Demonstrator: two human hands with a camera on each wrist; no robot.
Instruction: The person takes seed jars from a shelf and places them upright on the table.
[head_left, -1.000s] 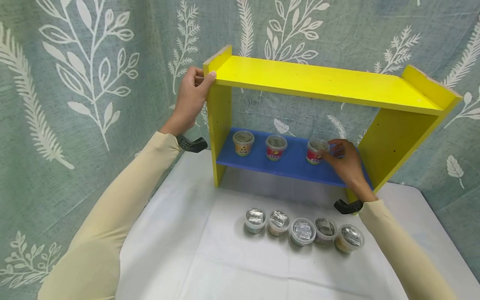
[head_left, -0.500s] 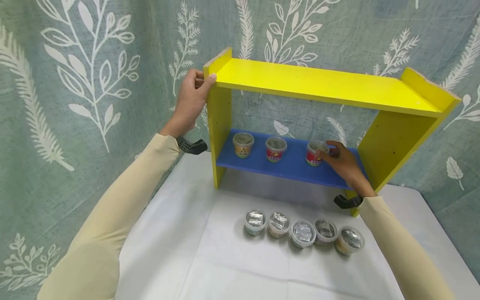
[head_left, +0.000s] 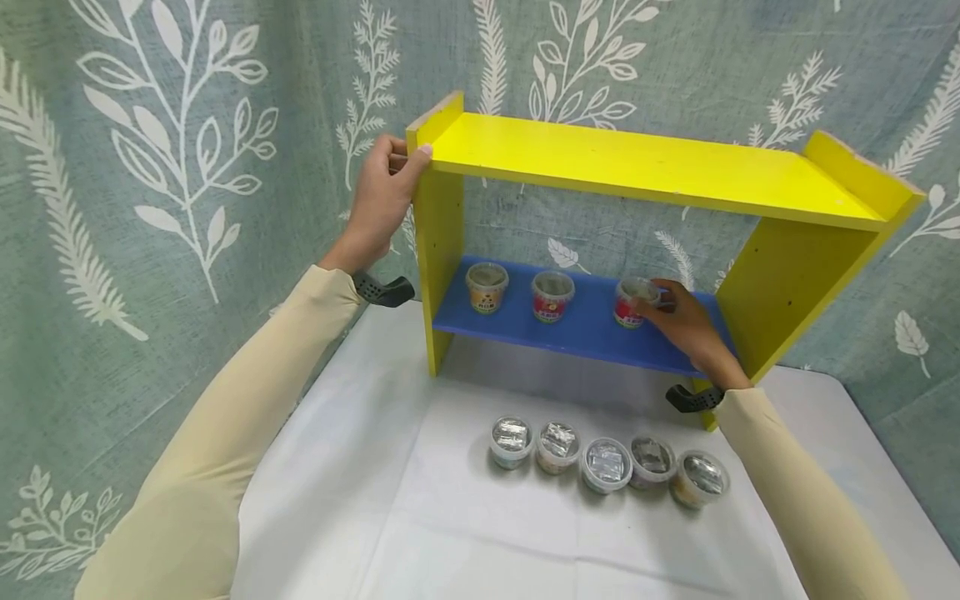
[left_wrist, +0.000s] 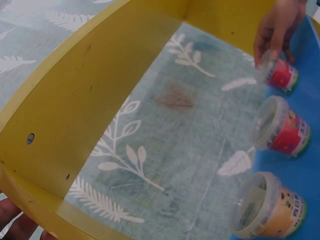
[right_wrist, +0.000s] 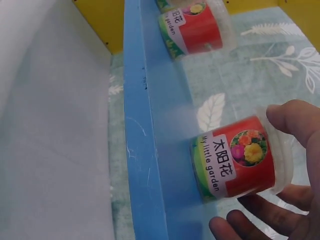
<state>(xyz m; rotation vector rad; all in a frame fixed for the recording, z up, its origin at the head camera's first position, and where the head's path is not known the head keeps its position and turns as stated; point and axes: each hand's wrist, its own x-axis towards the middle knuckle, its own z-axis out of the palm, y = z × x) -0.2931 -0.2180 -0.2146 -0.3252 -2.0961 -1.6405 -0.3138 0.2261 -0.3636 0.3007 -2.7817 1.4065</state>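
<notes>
My left hand (head_left: 382,196) grips the upper left end of a yellow shelf unit (head_left: 438,242), thumb on the front edge. On its blue shelf board (head_left: 592,329) stand three clear plastic cups. At the right, my right hand (head_left: 686,325) holds a red-labelled cup (head_left: 628,312) near its rim, thumb on one side and fingers on the other. That label (right_wrist: 220,162) reads "My little garden" in the right wrist view. A second red-labelled cup (head_left: 551,304) stands mid-board. An orange-labelled cup (head_left: 486,296) is at the left.
Several more clear cups (head_left: 606,465) stand in a row on the white-covered table (head_left: 480,542) in front of the unit, silvery packets visible in most of them. A green leaf-patterned cloth (head_left: 225,167) hangs behind and to the left.
My right wrist has shifted slightly upward in the head view while the hand stays at the right-hand cup. My left hand keeps its place on the unit.
</notes>
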